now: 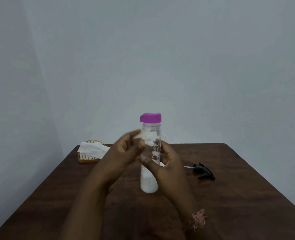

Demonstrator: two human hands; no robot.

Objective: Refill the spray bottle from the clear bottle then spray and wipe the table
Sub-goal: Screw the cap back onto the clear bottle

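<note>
1 clear bottle (150, 153) with 1 purple cap (150, 118); 1 black spray head (203, 171); 1 gold wire holder (89, 155); 1 white tissue (94, 149); 2 hands, left hand (124, 153) and right hand (167, 161); 1 wrist thread (198, 219); 1 table (229, 196).

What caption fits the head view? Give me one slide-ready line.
Right hand holds a clear plastic bottle with purple cap above the dark wooden table; blurred left hand alongside, black trigger sprayer head lying right.

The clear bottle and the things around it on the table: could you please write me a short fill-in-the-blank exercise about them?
1. The clear bottle carries a cap coloured ____.
2. The hand gripping the clear bottle is the ____ hand; the other hand is blurred beside it.
3. The black spray head lies on the ____, detached.
4. The white tissues sit in a ____-coloured wire holder.

Missing words: purple; right; table; gold
</note>
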